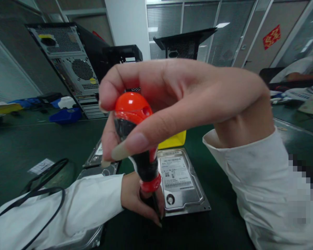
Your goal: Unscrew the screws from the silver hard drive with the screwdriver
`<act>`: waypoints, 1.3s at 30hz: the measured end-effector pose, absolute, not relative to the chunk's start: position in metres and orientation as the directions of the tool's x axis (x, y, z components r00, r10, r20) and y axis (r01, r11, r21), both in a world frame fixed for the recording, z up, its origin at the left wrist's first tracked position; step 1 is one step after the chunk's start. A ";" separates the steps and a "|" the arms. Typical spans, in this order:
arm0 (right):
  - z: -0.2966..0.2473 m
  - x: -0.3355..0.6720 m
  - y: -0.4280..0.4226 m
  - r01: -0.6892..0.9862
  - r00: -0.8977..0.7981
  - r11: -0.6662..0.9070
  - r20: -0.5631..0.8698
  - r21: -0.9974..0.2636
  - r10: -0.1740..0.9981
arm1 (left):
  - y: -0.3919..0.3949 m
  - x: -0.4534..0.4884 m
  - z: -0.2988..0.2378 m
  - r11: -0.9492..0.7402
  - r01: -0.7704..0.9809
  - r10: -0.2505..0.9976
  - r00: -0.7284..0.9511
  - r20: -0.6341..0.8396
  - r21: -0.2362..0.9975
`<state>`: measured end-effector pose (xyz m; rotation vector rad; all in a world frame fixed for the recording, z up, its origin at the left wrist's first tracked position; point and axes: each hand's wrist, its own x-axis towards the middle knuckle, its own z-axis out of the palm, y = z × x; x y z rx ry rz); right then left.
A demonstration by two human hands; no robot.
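Observation:
My right hand [177, 100] is closed around the top of a red and black screwdriver [139, 139], held upright close to the camera. Its shaft runs down to the left edge of a silver hard drive [181, 184] lying on the green table. My left hand [138, 198] sits low beside that drive, fingers curled around the screwdriver's shaft near the tip. Both arms wear white sleeves. What lies under the left fingers is hidden.
More hard drives [97, 158] lie left of centre, partly under my left arm. A yellow bin [174, 140] stands behind the drive. Computer cases [67, 66] stand at the back. A black cable [47, 189] loops at left. Another person's sleeve [294, 69] shows far right.

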<state>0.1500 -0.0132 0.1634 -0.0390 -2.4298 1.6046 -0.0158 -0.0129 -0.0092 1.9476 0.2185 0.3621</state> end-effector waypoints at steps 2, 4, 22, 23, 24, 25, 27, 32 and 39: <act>0.161 0.149 -0.001 -0.103 -0.975 0.378 0.168 -0.920 0.144 | -0.014 -0.016 -0.008 -0.354 -0.017 0.351 0.924 0.150 0.935; 0.158 0.145 0.005 -0.117 -0.979 0.404 0.174 -0.907 0.108 | -0.015 -0.017 -0.009 -0.323 0.004 0.373 0.919 0.124 0.946; 0.163 0.156 -0.012 -0.052 -0.974 0.630 0.177 -0.774 0.138 | -0.013 -0.019 -0.013 -0.427 0.006 0.362 0.917 0.165 0.904; 0.163 0.154 -0.012 -0.021 -0.973 0.672 0.170 -0.740 0.156 | -0.013 -0.018 -0.011 -0.434 0.015 0.354 0.923 0.155 0.901; 0.163 0.152 -0.013 0.014 -0.965 0.702 0.175 -0.712 0.196 | -0.012 -0.018 -0.008 -0.438 0.022 0.341 0.929 0.143 0.899; 0.163 0.150 -0.014 0.050 -0.949 0.725 0.193 -0.687 0.248 | -0.012 -0.017 -0.006 -0.438 0.023 0.327 0.935 0.135 0.899; 0.162 0.147 -0.015 0.080 -0.912 0.761 0.260 -0.644 0.316 | -0.012 -0.016 -0.003 -0.430 0.014 0.304 0.944 0.130 0.903; 0.159 0.145 -0.018 0.062 -0.897 0.816 0.327 -0.574 0.298 | -0.010 -0.016 -0.007 -0.410 0.010 0.313 0.941 0.130 0.912; 0.166 0.156 -0.025 0.345 -0.814 0.806 0.273 -0.482 0.512 | -0.012 -0.021 -0.015 -0.409 0.032 0.393 0.908 0.144 0.912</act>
